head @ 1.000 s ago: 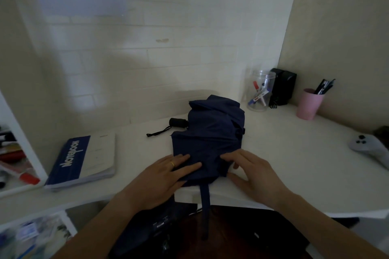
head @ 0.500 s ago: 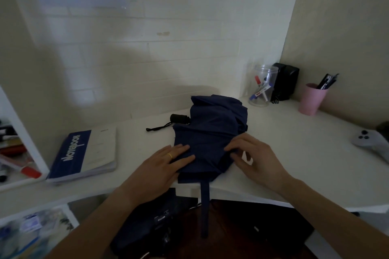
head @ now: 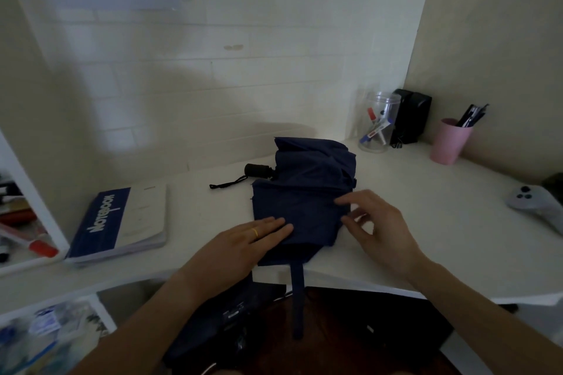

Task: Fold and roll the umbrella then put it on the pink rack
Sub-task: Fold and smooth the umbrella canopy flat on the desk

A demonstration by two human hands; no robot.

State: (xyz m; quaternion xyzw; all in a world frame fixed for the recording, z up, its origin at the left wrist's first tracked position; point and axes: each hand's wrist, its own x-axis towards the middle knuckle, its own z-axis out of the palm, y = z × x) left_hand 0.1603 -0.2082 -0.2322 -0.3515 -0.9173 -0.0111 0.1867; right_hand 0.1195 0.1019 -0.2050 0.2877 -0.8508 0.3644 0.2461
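While left grip (head: 243, 240) presses flat on umbrella (head: 304, 192), right grip (head: 374, 222) spread, fingertips at its right edge

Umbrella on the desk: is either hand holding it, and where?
Left hand presses flat on the dark blue fabric umbrella near its front-left edge; right hand has no clear grip.
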